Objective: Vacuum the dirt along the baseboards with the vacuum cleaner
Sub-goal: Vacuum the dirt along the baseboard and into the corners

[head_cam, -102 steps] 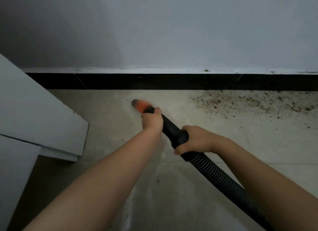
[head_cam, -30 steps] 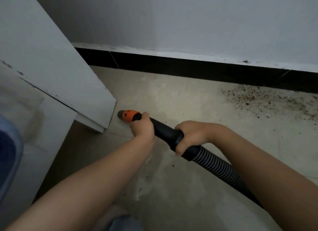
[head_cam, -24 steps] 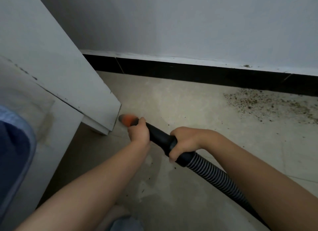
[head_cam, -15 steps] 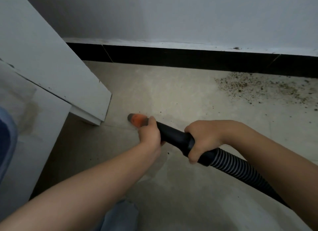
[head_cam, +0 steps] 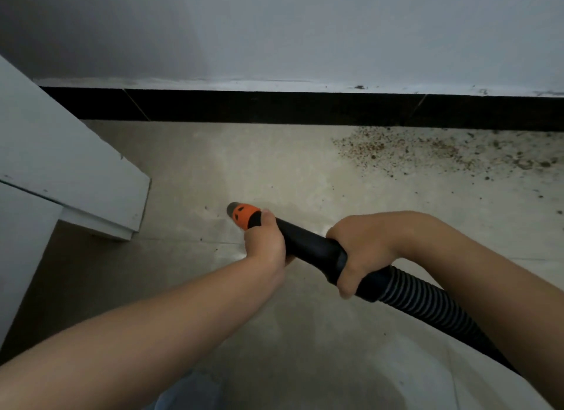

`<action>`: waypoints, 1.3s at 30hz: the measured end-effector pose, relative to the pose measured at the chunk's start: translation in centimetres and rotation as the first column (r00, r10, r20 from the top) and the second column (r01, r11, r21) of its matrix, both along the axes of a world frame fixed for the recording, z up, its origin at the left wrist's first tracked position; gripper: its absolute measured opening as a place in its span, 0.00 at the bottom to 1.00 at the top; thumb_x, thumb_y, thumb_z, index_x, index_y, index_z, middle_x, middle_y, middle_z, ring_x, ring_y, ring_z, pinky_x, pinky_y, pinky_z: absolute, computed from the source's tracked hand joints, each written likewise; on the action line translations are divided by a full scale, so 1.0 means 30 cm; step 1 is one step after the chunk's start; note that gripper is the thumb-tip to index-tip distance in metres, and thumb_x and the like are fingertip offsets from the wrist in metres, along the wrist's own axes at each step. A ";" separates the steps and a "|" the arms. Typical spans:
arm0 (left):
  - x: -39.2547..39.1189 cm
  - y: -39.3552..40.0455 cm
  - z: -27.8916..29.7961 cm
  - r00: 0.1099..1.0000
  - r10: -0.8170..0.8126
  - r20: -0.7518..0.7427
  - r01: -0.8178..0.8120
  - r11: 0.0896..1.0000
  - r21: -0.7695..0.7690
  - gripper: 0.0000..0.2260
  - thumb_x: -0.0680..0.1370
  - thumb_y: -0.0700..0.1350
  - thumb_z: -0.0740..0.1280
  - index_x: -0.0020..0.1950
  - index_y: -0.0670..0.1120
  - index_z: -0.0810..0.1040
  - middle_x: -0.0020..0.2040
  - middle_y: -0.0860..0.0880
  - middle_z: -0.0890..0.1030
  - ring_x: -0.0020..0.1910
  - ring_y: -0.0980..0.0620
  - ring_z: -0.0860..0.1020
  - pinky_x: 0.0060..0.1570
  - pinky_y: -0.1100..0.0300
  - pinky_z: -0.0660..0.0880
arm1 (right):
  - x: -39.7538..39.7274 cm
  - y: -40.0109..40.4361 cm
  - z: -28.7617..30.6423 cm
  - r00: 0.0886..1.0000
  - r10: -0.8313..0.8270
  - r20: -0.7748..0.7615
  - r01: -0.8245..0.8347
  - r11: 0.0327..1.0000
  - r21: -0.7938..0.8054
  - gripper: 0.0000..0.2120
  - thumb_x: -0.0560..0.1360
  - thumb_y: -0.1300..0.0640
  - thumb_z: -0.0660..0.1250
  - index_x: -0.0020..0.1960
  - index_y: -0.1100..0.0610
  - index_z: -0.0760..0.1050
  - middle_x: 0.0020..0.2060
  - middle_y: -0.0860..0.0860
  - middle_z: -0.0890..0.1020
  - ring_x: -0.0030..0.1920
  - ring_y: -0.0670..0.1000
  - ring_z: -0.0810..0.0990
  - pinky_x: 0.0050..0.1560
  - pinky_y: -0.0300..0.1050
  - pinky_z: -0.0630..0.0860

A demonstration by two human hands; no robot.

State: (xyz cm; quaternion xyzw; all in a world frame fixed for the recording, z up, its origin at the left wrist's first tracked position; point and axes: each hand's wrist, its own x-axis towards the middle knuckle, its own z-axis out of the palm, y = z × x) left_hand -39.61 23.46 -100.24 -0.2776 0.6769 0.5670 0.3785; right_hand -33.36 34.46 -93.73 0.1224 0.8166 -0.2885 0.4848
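Observation:
The vacuum hose [head_cam: 421, 303] is black and ribbed, ending in a smooth black tube with an orange nozzle tip [head_cam: 242, 216] that points left and down at the tiled floor. My left hand [head_cam: 265, 241] grips the tube just behind the orange tip. My right hand [head_cam: 360, 248] grips the tube farther back, where the ribbed hose begins. A patch of brown dirt [head_cam: 427, 153] lies on the floor along the black baseboard [head_cam: 274, 107], up and to the right of the nozzle and well apart from it.
A white cabinet corner [head_cam: 91, 177] juts over the floor at the left, close to the nozzle. The pale wall [head_cam: 274, 28] rises above the baseboard. A few loose specks [head_cam: 207, 208] lie near the nozzle. Blue cloth [head_cam: 189, 394] shows at the bottom edge.
The nozzle has drawn away from the cabinet corner toward the right. Both hands keep the same grip on the tube. The view has shifted right, showing more of the dirt.

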 end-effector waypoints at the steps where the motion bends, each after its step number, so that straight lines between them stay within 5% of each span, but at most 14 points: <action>1: 0.016 -0.008 0.018 1.000 0.013 0.025 -0.014 1.000 0.023 0.23 0.82 0.53 0.53 0.71 0.40 0.62 0.57 0.42 0.73 0.57 0.45 0.74 0.53 0.52 0.74 | 0.006 -0.004 0.011 1.000 0.015 0.012 -0.015 1.000 0.004 0.21 0.63 0.51 0.76 0.52 0.58 0.76 0.45 0.54 0.82 0.44 0.54 0.83 0.47 0.53 0.81; 5: 0.049 -0.018 0.050 0.995 0.043 0.093 -0.053 0.993 0.105 0.23 0.82 0.52 0.53 0.72 0.40 0.61 0.68 0.41 0.69 0.65 0.42 0.70 0.52 0.52 0.72 | 0.017 -0.021 0.056 0.997 0.056 0.044 -0.058 0.996 0.062 0.20 0.63 0.48 0.75 0.50 0.57 0.78 0.43 0.52 0.82 0.43 0.53 0.83 0.42 0.45 0.79; 17: -0.017 0.026 0.000 0.997 -0.014 -0.075 0.009 0.998 -0.064 0.24 0.81 0.54 0.54 0.71 0.39 0.62 0.66 0.40 0.72 0.63 0.41 0.72 0.63 0.47 0.71 | 0.005 -0.017 -0.024 0.997 -0.068 -0.035 0.069 0.997 0.030 0.21 0.63 0.50 0.75 0.52 0.58 0.77 0.45 0.54 0.82 0.44 0.54 0.83 0.46 0.51 0.82; 22: 0.013 -0.008 0.027 0.999 0.013 -0.039 -0.015 0.998 -0.059 0.24 0.82 0.53 0.53 0.71 0.38 0.62 0.64 0.40 0.72 0.64 0.42 0.71 0.59 0.50 0.70 | -0.001 -0.038 0.004 0.999 -0.029 0.031 0.029 1.000 0.005 0.19 0.63 0.51 0.75 0.51 0.57 0.77 0.42 0.53 0.83 0.41 0.53 0.84 0.33 0.41 0.77; 28: 0.091 0.027 0.040 0.999 -0.038 0.035 0.038 0.999 -0.007 0.23 0.82 0.53 0.52 0.71 0.39 0.62 0.64 0.41 0.73 0.59 0.45 0.73 0.62 0.51 0.71 | 0.050 -0.006 0.059 0.991 0.011 0.137 -0.022 0.997 0.079 0.17 0.63 0.50 0.75 0.48 0.56 0.80 0.38 0.50 0.83 0.38 0.51 0.83 0.30 0.39 0.76; 33: 0.151 0.069 0.007 0.996 -0.067 0.051 0.069 0.996 -0.048 0.25 0.81 0.54 0.53 0.73 0.40 0.60 0.66 0.40 0.71 0.64 0.41 0.71 0.65 0.46 0.69 | 0.127 0.042 0.049 0.985 -0.017 0.169 0.010 0.999 0.046 0.17 0.62 0.51 0.76 0.48 0.56 0.79 0.41 0.52 0.84 0.42 0.53 0.84 0.46 0.50 0.82; 39: 0.127 0.118 -0.020 0.993 -0.105 0.051 0.106 0.994 -0.031 0.25 0.81 0.54 0.54 0.73 0.40 0.59 0.65 0.40 0.71 0.61 0.41 0.72 0.62 0.47 0.72 | 0.146 0.079 0.002 0.989 -0.078 0.123 0.075 0.997 0.029 0.17 0.62 0.52 0.76 0.48 0.56 0.78 0.43 0.54 0.84 0.43 0.54 0.84 0.48 0.54 0.81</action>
